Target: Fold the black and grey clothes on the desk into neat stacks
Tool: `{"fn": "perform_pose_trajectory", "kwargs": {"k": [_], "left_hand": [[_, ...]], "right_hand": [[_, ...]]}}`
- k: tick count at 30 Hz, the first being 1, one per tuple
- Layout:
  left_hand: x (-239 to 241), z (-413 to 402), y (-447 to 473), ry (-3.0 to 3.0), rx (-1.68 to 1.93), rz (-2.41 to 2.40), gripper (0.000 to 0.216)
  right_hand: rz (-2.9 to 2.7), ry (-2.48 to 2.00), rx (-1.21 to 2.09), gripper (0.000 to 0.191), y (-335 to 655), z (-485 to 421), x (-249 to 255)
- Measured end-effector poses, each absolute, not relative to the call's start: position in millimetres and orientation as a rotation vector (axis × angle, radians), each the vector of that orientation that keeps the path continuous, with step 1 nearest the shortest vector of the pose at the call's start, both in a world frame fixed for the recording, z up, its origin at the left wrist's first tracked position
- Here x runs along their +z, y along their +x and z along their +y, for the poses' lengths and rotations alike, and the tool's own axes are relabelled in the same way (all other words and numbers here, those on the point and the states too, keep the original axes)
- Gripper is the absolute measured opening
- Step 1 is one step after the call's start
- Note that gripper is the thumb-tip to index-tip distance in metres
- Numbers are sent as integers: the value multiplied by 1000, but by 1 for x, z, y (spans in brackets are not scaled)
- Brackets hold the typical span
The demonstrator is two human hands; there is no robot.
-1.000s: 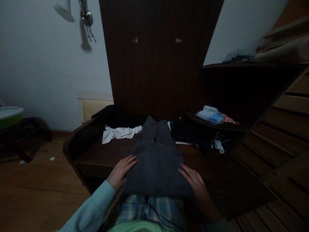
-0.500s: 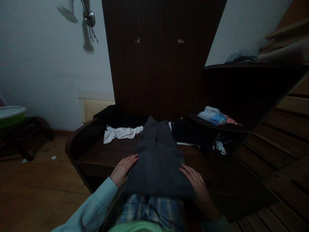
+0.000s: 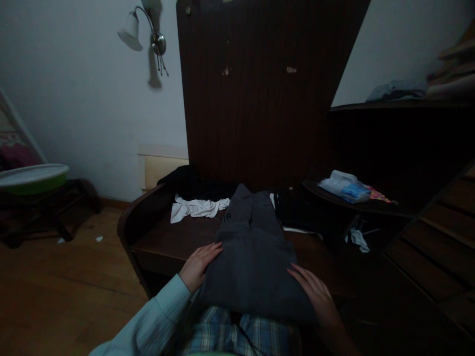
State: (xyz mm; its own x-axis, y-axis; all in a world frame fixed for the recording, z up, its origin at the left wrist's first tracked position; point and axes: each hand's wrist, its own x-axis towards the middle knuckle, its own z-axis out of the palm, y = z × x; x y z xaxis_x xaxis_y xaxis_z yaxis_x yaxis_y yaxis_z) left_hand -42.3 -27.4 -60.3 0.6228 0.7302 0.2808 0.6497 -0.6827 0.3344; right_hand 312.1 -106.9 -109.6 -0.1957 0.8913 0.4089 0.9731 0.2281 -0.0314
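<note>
Grey trousers point(image 3: 254, 267) lie folded lengthwise on the dark wooden tabletop, their near end reaching out over my lap. A small dark mark shows on their left side. My left hand point(image 3: 202, 264) holds the left edge, fingers on top and thumb hidden. On the opposite edge my right hand point(image 3: 313, 291) grips the cloth the same way, its fingers fairly straight. A crumpled white cloth point(image 3: 196, 208) rests left of the trousers' far end. Black folded clothing point(image 3: 297, 212) lies to their right, with white edges showing beneath.
Dark clothing point(image 3: 208, 188) is heaped along the back of the table. A corner shelf point(image 3: 371, 205) at right carries a plastic packet point(image 3: 345, 187). On the left, a green basin point(image 3: 33, 180) sits on a low stool. A lamp point(image 3: 158, 43) is on the wall.
The view has shifted left and slightly up, so everything sits further right and lower. Both hands keep their places on the trousers' edges.
</note>
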Motion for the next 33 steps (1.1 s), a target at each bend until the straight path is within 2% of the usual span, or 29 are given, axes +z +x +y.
{"fn": "perform_pose_trajectory", "kwargs": {"k": [7, 15, 23, 28, 33], "left_hand": [[-57, -23, -39, 2624, 508, 1196, 51], [-49, 12, -36, 2558, 434, 1235, 48], [-45, 35, -54, 2468, 512, 923, 40], [-26, 31, -58, 2513, 436, 940, 49], [8, 16, -15, 2750, 398, 1042, 42]], "right_hand": [[-2111, -1784, -197, 47, 304, -104, -102], [-2182, -1632, 126, 50, 300, -89, -64], [-2205, -1619, 439, 48, 307, -76, -39], [-2260, -1573, 561, 51, 311, -76, -28], [-2431, -1538, 547, 53, 318, -68, -15]]}}
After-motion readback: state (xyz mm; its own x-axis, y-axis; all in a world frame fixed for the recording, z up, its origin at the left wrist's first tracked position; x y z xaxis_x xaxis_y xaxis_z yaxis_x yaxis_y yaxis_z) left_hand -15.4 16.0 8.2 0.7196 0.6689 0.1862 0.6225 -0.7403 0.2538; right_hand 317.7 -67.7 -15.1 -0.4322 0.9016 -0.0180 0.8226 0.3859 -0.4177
